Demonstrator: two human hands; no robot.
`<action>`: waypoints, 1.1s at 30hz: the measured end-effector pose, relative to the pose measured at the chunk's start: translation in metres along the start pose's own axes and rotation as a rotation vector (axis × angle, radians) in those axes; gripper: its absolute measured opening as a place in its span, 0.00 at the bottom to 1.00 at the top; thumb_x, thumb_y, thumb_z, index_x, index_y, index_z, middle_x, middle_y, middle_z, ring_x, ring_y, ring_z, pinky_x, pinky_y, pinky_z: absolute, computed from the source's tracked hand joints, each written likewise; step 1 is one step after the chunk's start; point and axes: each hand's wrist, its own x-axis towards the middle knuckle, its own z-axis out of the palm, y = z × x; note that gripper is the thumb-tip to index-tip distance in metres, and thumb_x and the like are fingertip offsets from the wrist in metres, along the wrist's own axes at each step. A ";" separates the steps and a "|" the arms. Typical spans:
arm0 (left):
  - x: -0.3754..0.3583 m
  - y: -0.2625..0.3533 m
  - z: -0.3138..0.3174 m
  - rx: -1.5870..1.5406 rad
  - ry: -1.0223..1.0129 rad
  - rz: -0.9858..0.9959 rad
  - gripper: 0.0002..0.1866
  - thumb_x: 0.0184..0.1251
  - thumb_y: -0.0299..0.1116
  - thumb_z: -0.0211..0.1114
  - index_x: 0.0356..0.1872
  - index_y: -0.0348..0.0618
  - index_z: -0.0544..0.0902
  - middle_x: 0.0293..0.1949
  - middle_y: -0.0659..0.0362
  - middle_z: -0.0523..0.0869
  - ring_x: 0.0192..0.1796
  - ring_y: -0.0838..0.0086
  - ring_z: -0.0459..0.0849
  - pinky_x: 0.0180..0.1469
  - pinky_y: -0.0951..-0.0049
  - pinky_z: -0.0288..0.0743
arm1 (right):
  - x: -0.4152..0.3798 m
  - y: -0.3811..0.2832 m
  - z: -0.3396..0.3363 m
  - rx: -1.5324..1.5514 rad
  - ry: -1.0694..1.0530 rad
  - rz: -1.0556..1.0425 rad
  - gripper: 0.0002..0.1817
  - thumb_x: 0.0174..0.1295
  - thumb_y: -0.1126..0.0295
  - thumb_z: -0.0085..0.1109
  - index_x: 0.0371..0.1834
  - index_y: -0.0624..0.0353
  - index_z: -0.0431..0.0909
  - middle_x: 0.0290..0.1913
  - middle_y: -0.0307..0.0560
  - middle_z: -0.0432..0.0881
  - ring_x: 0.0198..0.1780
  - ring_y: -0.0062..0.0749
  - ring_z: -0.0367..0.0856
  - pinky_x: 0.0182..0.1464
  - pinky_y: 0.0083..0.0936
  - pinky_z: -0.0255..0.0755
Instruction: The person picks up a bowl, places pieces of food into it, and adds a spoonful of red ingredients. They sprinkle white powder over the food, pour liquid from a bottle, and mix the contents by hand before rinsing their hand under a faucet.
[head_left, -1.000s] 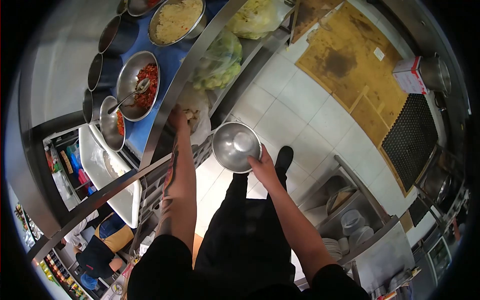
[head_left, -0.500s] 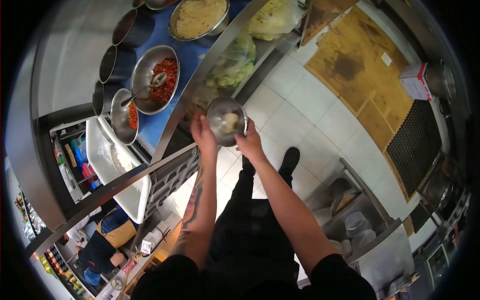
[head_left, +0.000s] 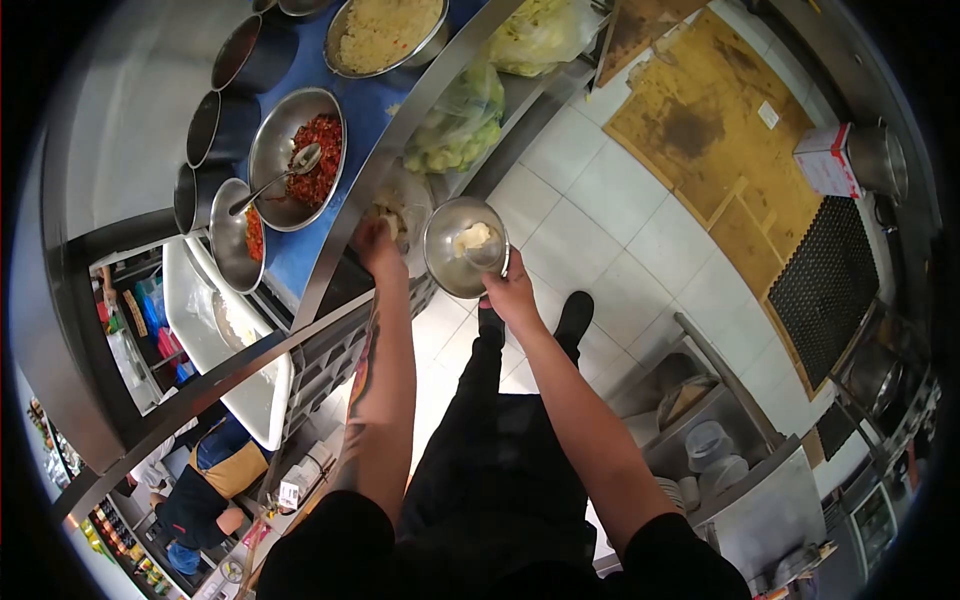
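While my right hand [head_left: 512, 288] holds the steel bowl [head_left: 450, 268] near the centre of the frame, pinching its rim with the thumb on top, I see pale food pieces [head_left: 473, 238] lying inside it. From my end the fingers under the bowl are hidden. Just left of the bowl, my left hand [head_left: 378, 248] reaches to a clear plastic bag [head_left: 418, 198] of pale contents on the shelf; I cannot tell whether its fingers are spread or pinching anything. Above that bag, toward upper centre, I have a bag of green vegetables [head_left: 455, 130]. At upper left, on the blue counter [head_left: 367, 118], a wide bowl [head_left: 270, 150] holds chopped red food [head_left: 322, 135], and a spoon [head_left: 262, 194] rests across it, its handle toward a smaller bowl [head_left: 228, 240]. Lower left, I make out a person [head_left: 195, 505] in dark clothes
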 end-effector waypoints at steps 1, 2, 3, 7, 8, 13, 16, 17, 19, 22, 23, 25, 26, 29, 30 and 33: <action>-0.009 0.013 -0.003 0.002 -0.001 0.002 0.16 0.64 0.29 0.67 0.52 0.36 0.79 0.48 0.52 0.84 0.48 0.63 0.84 0.54 0.62 0.77 | 0.000 0.001 0.001 0.003 -0.001 0.000 0.37 0.62 0.74 0.56 0.76 0.53 0.56 0.55 0.48 0.79 0.42 0.28 0.84 0.32 0.25 0.86; -0.019 0.025 -0.004 -0.152 0.051 -0.064 0.17 0.67 0.28 0.66 0.55 0.37 0.79 0.50 0.54 0.83 0.51 0.65 0.82 0.55 0.62 0.77 | 0.001 0.003 0.002 0.001 -0.007 -0.018 0.37 0.61 0.73 0.56 0.76 0.53 0.56 0.55 0.48 0.79 0.41 0.27 0.84 0.31 0.25 0.85; -0.030 0.046 -0.001 -0.308 0.104 -0.130 0.17 0.70 0.28 0.64 0.59 0.38 0.78 0.52 0.57 0.82 0.55 0.66 0.81 0.57 0.62 0.77 | 0.003 0.004 0.004 -0.001 -0.013 -0.039 0.38 0.61 0.73 0.56 0.76 0.53 0.55 0.54 0.49 0.80 0.40 0.26 0.84 0.31 0.25 0.85; -0.093 0.127 0.024 -0.227 -0.132 -0.188 0.18 0.72 0.27 0.60 0.61 0.37 0.77 0.54 0.57 0.82 0.55 0.69 0.81 0.58 0.64 0.76 | 0.009 0.012 0.015 0.003 0.024 -0.110 0.37 0.60 0.70 0.56 0.74 0.57 0.55 0.49 0.52 0.82 0.31 0.30 0.84 0.28 0.27 0.82; -0.092 0.125 0.024 -0.227 -0.129 -0.187 0.18 0.72 0.27 0.60 0.61 0.37 0.77 0.54 0.57 0.82 0.55 0.69 0.81 0.58 0.64 0.76 | 0.008 0.010 0.016 0.013 0.016 -0.111 0.37 0.60 0.70 0.56 0.74 0.57 0.55 0.47 0.52 0.82 0.30 0.30 0.83 0.28 0.27 0.82; -0.033 0.113 0.039 0.330 -0.074 -0.020 0.19 0.63 0.28 0.64 0.55 0.34 0.80 0.52 0.52 0.85 0.52 0.64 0.83 0.58 0.69 0.73 | 0.003 -0.001 0.006 0.020 -0.029 -0.009 0.39 0.61 0.76 0.55 0.77 0.53 0.54 0.52 0.47 0.80 0.39 0.25 0.82 0.32 0.24 0.85; 0.016 0.070 0.044 0.728 -0.191 0.099 0.19 0.60 0.31 0.66 0.51 0.34 0.81 0.47 0.48 0.86 0.51 0.54 0.84 0.58 0.63 0.74 | -0.003 0.006 -0.007 0.026 0.000 -0.036 0.39 0.62 0.77 0.54 0.78 0.53 0.53 0.53 0.47 0.79 0.39 0.24 0.82 0.33 0.24 0.85; 0.028 0.049 0.042 0.882 -0.228 0.305 0.18 0.59 0.33 0.66 0.49 0.34 0.81 0.44 0.46 0.86 0.50 0.50 0.84 0.57 0.60 0.74 | -0.003 0.010 -0.012 0.008 -0.013 -0.037 0.39 0.62 0.77 0.54 0.78 0.53 0.53 0.54 0.46 0.79 0.40 0.24 0.82 0.33 0.23 0.85; 0.034 0.056 0.046 0.972 -0.190 0.166 0.17 0.59 0.32 0.66 0.48 0.34 0.81 0.46 0.45 0.86 0.51 0.48 0.83 0.56 0.58 0.75 | -0.002 0.019 -0.014 -0.007 -0.025 -0.033 0.39 0.62 0.77 0.54 0.78 0.53 0.53 0.55 0.46 0.78 0.41 0.23 0.81 0.33 0.23 0.85; 0.036 0.052 0.032 0.956 -0.085 0.083 0.17 0.63 0.34 0.64 0.49 0.34 0.79 0.50 0.44 0.84 0.51 0.47 0.83 0.54 0.55 0.76 | -0.003 0.023 -0.007 0.054 0.020 -0.087 0.39 0.60 0.75 0.54 0.77 0.55 0.54 0.38 0.50 0.84 0.24 0.24 0.79 0.27 0.25 0.77; 0.029 0.067 0.032 0.847 -0.021 0.139 0.17 0.67 0.35 0.62 0.51 0.34 0.78 0.52 0.44 0.83 0.51 0.48 0.83 0.53 0.53 0.76 | -0.003 0.018 -0.004 0.033 0.025 -0.093 0.39 0.60 0.75 0.54 0.77 0.55 0.54 0.41 0.51 0.84 0.24 0.24 0.79 0.27 0.26 0.77; -0.001 0.091 0.031 0.442 -0.022 -0.003 0.18 0.72 0.36 0.60 0.55 0.34 0.76 0.55 0.45 0.81 0.53 0.51 0.83 0.55 0.54 0.76 | -0.001 0.013 0.000 0.014 -0.001 -0.088 0.38 0.60 0.76 0.53 0.77 0.56 0.53 0.53 0.53 0.83 0.24 0.26 0.80 0.29 0.27 0.77; -0.024 0.106 0.031 0.037 -0.022 -0.143 0.18 0.76 0.37 0.57 0.58 0.34 0.74 0.58 0.45 0.80 0.54 0.54 0.83 0.57 0.55 0.75 | 0.001 0.010 0.003 0.019 -0.004 -0.088 0.38 0.60 0.76 0.53 0.77 0.56 0.53 0.53 0.53 0.83 0.24 0.26 0.80 0.29 0.27 0.77; -0.060 0.109 0.023 0.044 -0.143 -0.012 0.21 0.80 0.37 0.52 0.65 0.35 0.71 0.61 0.46 0.79 0.57 0.59 0.82 0.62 0.59 0.72 | 0.005 0.004 0.015 0.022 -0.009 -0.095 0.38 0.61 0.76 0.53 0.77 0.56 0.53 0.49 0.53 0.84 0.25 0.29 0.81 0.28 0.28 0.77; -0.058 0.100 0.020 0.113 -0.132 0.022 0.21 0.80 0.37 0.52 0.66 0.35 0.71 0.61 0.46 0.79 0.57 0.59 0.82 0.62 0.60 0.71 | 0.003 -0.001 0.017 0.022 -0.012 -0.095 0.38 0.61 0.76 0.53 0.77 0.56 0.53 0.49 0.53 0.84 0.25 0.29 0.81 0.28 0.28 0.77; -0.045 0.067 0.015 0.308 -0.097 0.119 0.23 0.78 0.38 0.54 0.66 0.34 0.73 0.62 0.47 0.80 0.59 0.58 0.81 0.64 0.62 0.70 | -0.001 -0.014 0.014 -0.007 -0.021 -0.069 0.38 0.61 0.76 0.53 0.77 0.56 0.53 0.44 0.52 0.84 0.25 0.28 0.81 0.28 0.27 0.77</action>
